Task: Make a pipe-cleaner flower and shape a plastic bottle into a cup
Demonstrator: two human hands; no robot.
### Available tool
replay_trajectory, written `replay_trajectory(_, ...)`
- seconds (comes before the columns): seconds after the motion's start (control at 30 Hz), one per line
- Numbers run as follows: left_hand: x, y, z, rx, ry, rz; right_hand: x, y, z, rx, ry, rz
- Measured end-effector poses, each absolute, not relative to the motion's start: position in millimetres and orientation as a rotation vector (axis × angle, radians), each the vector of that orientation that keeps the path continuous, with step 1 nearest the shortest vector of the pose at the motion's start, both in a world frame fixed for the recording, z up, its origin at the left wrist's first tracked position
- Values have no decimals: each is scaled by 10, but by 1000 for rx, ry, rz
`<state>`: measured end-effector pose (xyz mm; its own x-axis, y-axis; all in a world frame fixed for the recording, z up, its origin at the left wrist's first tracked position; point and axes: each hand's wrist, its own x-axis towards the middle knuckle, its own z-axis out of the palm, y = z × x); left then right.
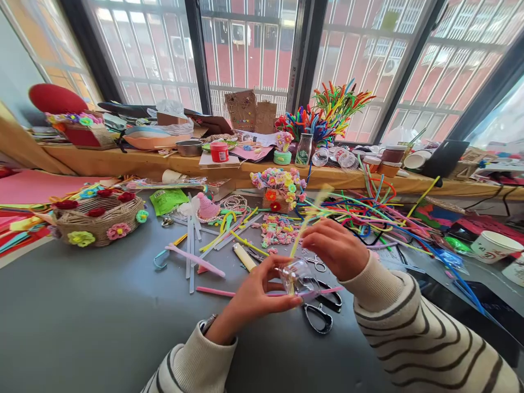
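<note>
My left hand (262,292) is wrapped round a small clear container (297,275), tilted on its side above the table. A pale yellow pipe cleaner (317,203) slants down into the container, and its upper end looks blurred. My right hand (335,248) is closed with the fingertips at this pipe cleaner, above the container. Beneath the hands lie black-handled scissors (319,319) and a pink pipe cleaner (215,292), both partly covered. A cream-handled cutter (244,257) rests just beyond my left hand.
A twine basket with flowers (98,218) stands on the left. Glue sticks (191,254) and small scissors (318,265) lie mid-table. Coloured pipe cleaners (368,215) sprawl at the right, near paper cups (495,245). The wooden ledge (241,174) holds a glass bottle (303,150).
</note>
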<state>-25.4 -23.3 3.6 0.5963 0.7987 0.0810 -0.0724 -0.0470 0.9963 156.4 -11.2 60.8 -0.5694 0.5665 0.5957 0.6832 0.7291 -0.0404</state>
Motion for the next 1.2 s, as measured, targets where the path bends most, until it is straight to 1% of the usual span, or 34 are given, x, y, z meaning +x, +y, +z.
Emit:
replay_trajectory(0.07,-251,-227,28,1602,798,899,1596,-164,593,-1053,-2164,-200)
replay_trajectory(0.13,-250,-219,14,1755,926,996,1595,-212,519,-1211,-2013,-47)
replay_trajectory(0.23,-251,-202,-22,1938,1093,1092,1508,-256,325,-1327,-1849,432)
replay_trajectory(0.3,-251,-194,-49,2013,1180,1114,1405,-262,200,-1326,-1732,676)
replay_trajectory(0.4,-253,-183,-83,2158,1260,1070,1250,-239,104,-1258,-1527,812)
replay_trajectory(0.5,-256,-170,-106,2334,1268,1026,1167,-198,119,-1165,-1421,883)
replay_trajectory(0.67,-260,-161,-119,2418,1284,1039,1168,-164,172,-1038,-1449,797)
replay_trajectory(0.93,-260,-163,-121,2416,1333,1107,1184,-274,180,-1076,-1601,366)
replay_trajectory(1.2,-257,-168,-98,2342,1277,1182,1128,-322,101,-1066,-1570,362)
